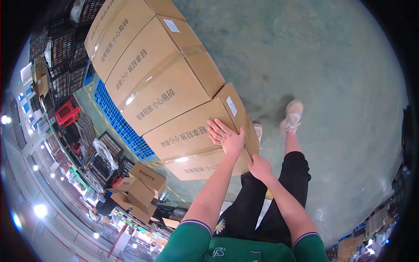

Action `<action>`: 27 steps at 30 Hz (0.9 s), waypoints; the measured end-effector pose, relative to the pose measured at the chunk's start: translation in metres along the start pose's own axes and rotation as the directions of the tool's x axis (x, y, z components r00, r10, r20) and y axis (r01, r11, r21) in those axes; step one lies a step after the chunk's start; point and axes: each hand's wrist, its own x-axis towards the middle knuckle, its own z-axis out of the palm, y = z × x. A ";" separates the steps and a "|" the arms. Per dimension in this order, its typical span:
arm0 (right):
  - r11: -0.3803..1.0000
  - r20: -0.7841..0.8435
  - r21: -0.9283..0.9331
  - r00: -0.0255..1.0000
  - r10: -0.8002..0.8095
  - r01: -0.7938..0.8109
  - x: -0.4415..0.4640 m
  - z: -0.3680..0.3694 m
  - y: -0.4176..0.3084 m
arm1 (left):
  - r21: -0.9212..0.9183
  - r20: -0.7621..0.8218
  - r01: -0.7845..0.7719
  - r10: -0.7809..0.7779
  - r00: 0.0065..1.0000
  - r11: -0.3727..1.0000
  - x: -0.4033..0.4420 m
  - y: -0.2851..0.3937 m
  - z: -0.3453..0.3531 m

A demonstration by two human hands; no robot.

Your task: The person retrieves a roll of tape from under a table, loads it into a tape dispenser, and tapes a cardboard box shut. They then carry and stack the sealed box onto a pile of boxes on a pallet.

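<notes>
The nearest cardboard box (187, 150) stands at the close end of a row of taped boxes with black print. On its top face, near the long edge, my left hand (228, 139) lies flat with the fingers spread. My right hand (260, 168) is closed at the box's near right corner. Its fingertips are partly hidden there. A white label (231, 106) is stuck on the side face of this box. Against its far side sits another cardboard box (168, 81), and more boxes continue beyond.
A blue pallet (118, 118) shows along the left of the boxes. Black crates (61, 52) are stacked further left, near a red plastic stool (67, 112). Open cartons (139, 185) stand at lower left, with a person (104, 206) beyond. Green floor (345, 109) extends right.
</notes>
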 end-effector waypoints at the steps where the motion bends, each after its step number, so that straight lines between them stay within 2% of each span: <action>1: 1.000 0.028 0.010 1.000 -0.012 0.012 0.004 -0.009 -0.003 | 0.002 0.002 -0.007 0.007 1.000 1.000 0.000 0.000 0.001; 2: 0.999 0.041 0.001 0.998 -0.051 0.051 0.007 -0.015 -0.003 | 0.006 0.000 -0.009 0.009 1.000 1.000 0.001 -0.001 0.001; 5: 0.979 0.209 -0.043 0.960 -0.187 0.200 0.021 -0.027 0.009 | -0.010 -0.024 0.005 -0.006 1.000 1.000 -0.002 -0.002 0.001; 6: 0.953 0.178 -0.040 0.941 -0.290 0.301 0.022 -0.032 0.017 | -0.025 -0.044 0.017 -0.018 0.999 1.000 0.000 -0.001 0.003; 9: 0.921 0.356 -0.081 0.874 -0.329 0.380 0.037 -0.067 0.042 | -0.037 -0.096 0.003 -0.007 0.995 0.999 0.001 -0.001 0.003; 10: 0.947 0.398 -0.032 0.873 -0.281 0.319 0.044 -0.091 0.044 | -0.033 -0.129 -0.009 0.005 0.992 0.999 0.001 -0.001 0.006; 13: 0.923 0.384 -0.104 0.871 -0.306 0.371 0.066 -0.157 0.061 | -0.005 -0.121 0.034 -0.034 0.992 0.999 0.001 0.003 0.005; 17: 0.896 0.257 -0.185 0.899 -0.354 0.405 0.110 -0.204 0.070 | -0.012 -0.135 0.073 -0.074 0.988 0.997 0.002 0.008 0.003; 20: 0.894 0.268 -0.150 0.888 -0.373 0.421 0.142 -0.234 0.057 | -0.021 -0.169 0.098 -0.100 0.981 0.995 0.004 0.014 0.001; 23: 0.959 0.310 -0.019 0.913 -0.265 0.284 0.180 -0.271 0.034 | -0.063 -0.238 0.180 -0.190 0.952 0.982 0.009 0.024 0.005; 26: 0.927 0.071 0.102 0.927 -0.369 0.361 0.222 -0.288 0.021 | -0.103 -0.325 0.264 -0.284 0.902 0.959 0.019 0.030 0.012; 27: 0.886 0.054 0.126 0.889 -0.455 0.446 0.238 -0.292 0.018 | -0.115 -0.350 0.295 -0.316 0.882 0.949 0.019 0.031 0.016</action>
